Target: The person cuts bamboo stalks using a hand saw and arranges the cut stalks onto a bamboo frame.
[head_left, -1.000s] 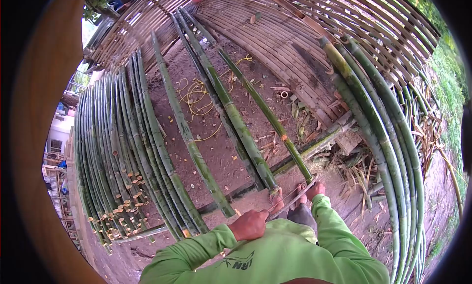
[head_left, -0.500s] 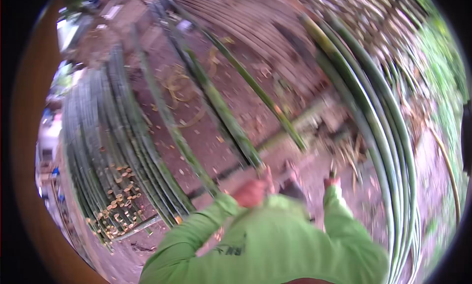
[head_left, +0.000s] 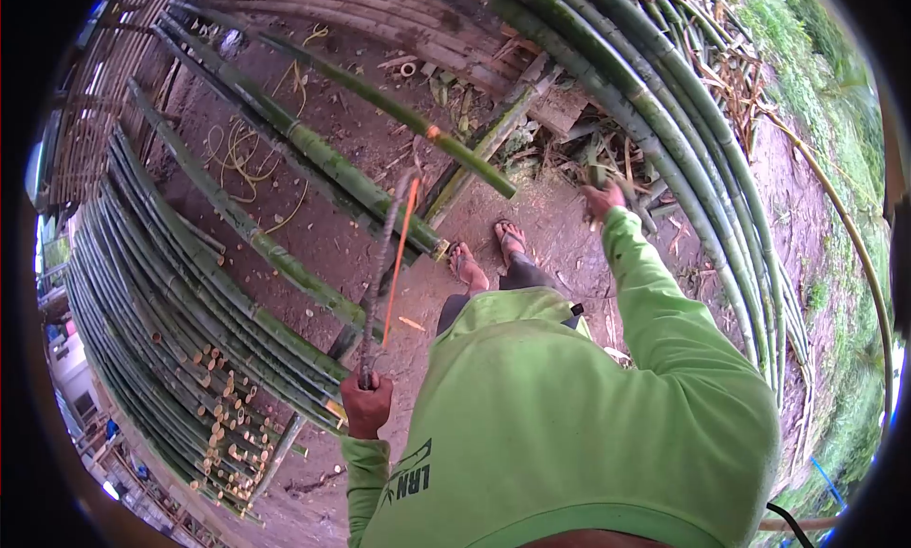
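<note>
My left hand [head_left: 366, 408] is closed around the handle end of a hacksaw [head_left: 378, 268], which has a dark, ribbed bar frame and an orange blade. The saw points away from me, beside the cut end of a thick green bamboo pole [head_left: 332, 167]. On the other side, my right hand [head_left: 604, 201] reaches out over the ground with its fingers around a short piece of bamboo [head_left: 597, 175]. A heap of bamboo scraps [head_left: 622, 159] lies just beyond it. A thinner bamboo pole [head_left: 399, 110] with an orange-brown band ends between my hands.
Long bamboo poles [head_left: 678, 135] curve past on my right. A stack of cut poles [head_left: 161, 292] lies on my left, its ends facing me. Supporting timber [head_left: 484, 149] runs under the middle poles. My sandalled feet [head_left: 512, 240] stand on bare soil, and yellow cord [head_left: 242, 164] lies beyond.
My left hand has moved left, and the hacksaw now shows clearly. My right arm has stretched forward to the scrap heap with the short bamboo piece. The view has turned and sharpened.
</note>
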Tool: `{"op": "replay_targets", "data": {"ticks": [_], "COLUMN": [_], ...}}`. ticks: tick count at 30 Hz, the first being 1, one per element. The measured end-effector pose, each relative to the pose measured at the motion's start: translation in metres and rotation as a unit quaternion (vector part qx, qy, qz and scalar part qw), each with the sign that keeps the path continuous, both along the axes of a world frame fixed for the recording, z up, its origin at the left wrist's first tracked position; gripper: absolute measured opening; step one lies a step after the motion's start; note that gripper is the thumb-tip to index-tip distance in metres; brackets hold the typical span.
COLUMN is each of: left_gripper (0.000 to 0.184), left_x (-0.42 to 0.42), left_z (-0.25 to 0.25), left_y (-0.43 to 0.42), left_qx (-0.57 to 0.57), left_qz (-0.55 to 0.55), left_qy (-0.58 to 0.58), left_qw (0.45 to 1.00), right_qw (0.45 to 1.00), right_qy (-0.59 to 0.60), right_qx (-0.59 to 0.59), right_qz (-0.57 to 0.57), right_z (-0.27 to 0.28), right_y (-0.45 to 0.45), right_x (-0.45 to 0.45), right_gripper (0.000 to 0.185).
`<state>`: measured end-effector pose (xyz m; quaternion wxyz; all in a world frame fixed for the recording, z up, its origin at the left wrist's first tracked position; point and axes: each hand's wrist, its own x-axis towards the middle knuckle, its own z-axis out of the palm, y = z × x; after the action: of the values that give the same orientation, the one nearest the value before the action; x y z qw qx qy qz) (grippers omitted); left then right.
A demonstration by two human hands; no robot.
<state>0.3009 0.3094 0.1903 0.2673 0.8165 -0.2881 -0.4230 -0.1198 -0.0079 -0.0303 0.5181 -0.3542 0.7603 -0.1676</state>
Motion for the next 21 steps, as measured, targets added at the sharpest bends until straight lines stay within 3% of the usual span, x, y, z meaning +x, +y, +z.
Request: {"op": "replay_targets", "data": {"ticks": [2, 4, 5, 6, 7, 9, 11, 12, 13, 14, 15, 17, 18, 21], "left_gripper": [0.021, 0.022, 0.023, 0.023, 0.024, 0.025, 0.025, 0.025, 0.028, 0.028, 0.028, 0.028, 0.027, 0.024], "left_x": [-0.005, -0.005, -0.003, -0.002, -0.002, -0.006, -0.005, -0.001, -0.004, -0.008, -0.012, -0.020, -0.025, -0.029], "left_z": [0.007, 0.008, 0.002, 0.000, 0.000, 0.000, -0.004, -0.005, -0.006, -0.010, -0.016, -0.026, -0.031, -0.047], "left_y": [-0.014, -0.015, -0.014, -0.012, -0.014, -0.025, -0.029, -0.036, -0.046, -0.057, -0.070, -0.095, -0.110, -0.135], "left_qx": [-0.036, -0.046, -0.040, -0.032, -0.026, -0.014, -0.053, -0.075, -0.065, -0.065, -0.064, -0.068, -0.077, -0.086], "left_qz": [-0.027, -0.036, -0.035, -0.034, -0.043, -0.061, -0.114, -0.146, -0.157, -0.182, -0.206, -0.249, -0.269, -0.316], "left_qy": [-0.046, -0.066, -0.061, -0.057, -0.057, -0.056, 0.018, 0.054, 0.067, 0.052, 0.037, -0.007, -0.036, -0.092], "left_qw": [0.998, 0.996, 0.997, 0.997, 0.997, 0.996, 0.992, 0.985, 0.983, 0.980, 0.976, 0.966, 0.959, 0.940], "right_qw": [0.985, 0.976, 0.961, 0.910, 0.878, 0.863, 0.795, 0.800, 0.812, 0.837, 0.790, 0.827, 0.855, 0.907], "right_qy": [0.057, 0.047, 0.111, 0.223, 0.276, 0.411, 0.512, 0.491, 0.445, 0.379, 0.409, 0.229, 0.166, 0.172], "right_qx": [0.018, 0.013, -0.019, -0.049, -0.124, -0.272, -0.318, -0.327, -0.290, -0.213, -0.098, -0.070, -0.019, -0.050], "right_qz": [0.161, 0.212, 0.252, 0.346, 0.372, 0.113, 0.073, 0.110, 0.241, 0.332, 0.446, 0.509, 0.492, 0.382], "right_z": [0.028, 0.035, 0.050, 0.098, 0.086, 0.063, 0.150, 0.177, 0.184, 0.149, 0.144, 0.071, 0.035, -0.023], "right_y": [-0.016, -0.039, -0.061, -0.088, -0.131, -0.229, -0.228, -0.195, -0.162, -0.137, -0.100, -0.046, -0.038, -0.020], "right_x": [0.031, 0.028, 0.020, 0.018, -0.021, -0.108, -0.097, -0.050, -0.005, 0.027, 0.076, 0.126, 0.143, 0.169], "right_gripper": [0.049, 0.051, 0.044, 0.042, 0.048, 0.077, 0.093, 0.094, 0.095, 0.096, 0.095, 0.093, 0.085, 0.053]}}
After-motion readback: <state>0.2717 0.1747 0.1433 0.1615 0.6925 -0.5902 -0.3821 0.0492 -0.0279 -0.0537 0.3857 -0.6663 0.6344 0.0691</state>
